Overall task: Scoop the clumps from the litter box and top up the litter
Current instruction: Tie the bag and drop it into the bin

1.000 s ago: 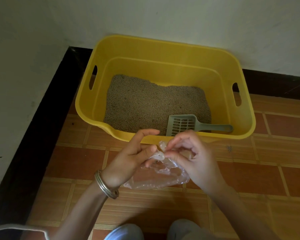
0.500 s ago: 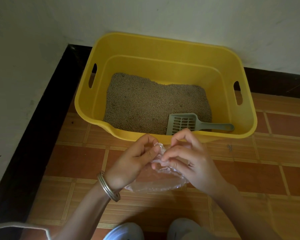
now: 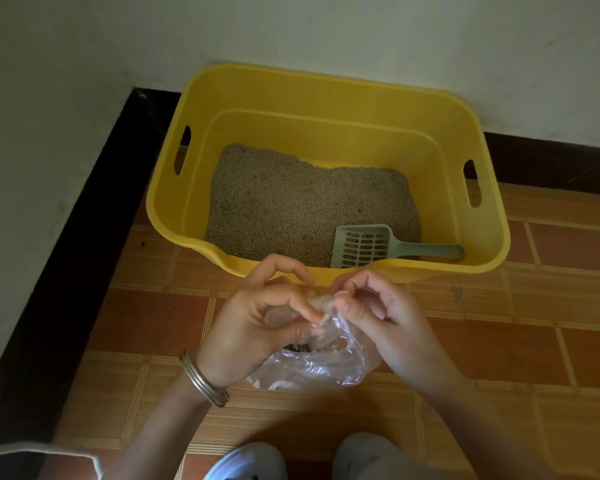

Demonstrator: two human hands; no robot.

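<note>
A yellow litter box [image 3: 326, 95] stands on the tiled floor against the wall, with grey-brown litter [image 3: 291, 202] spread over its bottom. A grey-green slotted scoop [image 3: 364, 245] lies on the litter at the front right, handle pointing right. In front of the box, my left hand [image 3: 257, 327] and my right hand [image 3: 388, 317] both pinch the top of a clear plastic bag [image 3: 319, 365] that hangs between them. A few dark bits show inside the bag near my left fingers.
White walls with a black skirting [image 3: 84, 271] run along the left and back. Orange-brown floor tiles [image 3: 534, 341] stretch to the right. My two grey shoes [image 3: 246, 462] show at the bottom edge. A metal bangle [image 3: 203, 381] is on my left wrist.
My fingers have kept working at the bag's top edge, and the bag has opened out and hangs fuller below my hands. The box and scoop have not moved.
</note>
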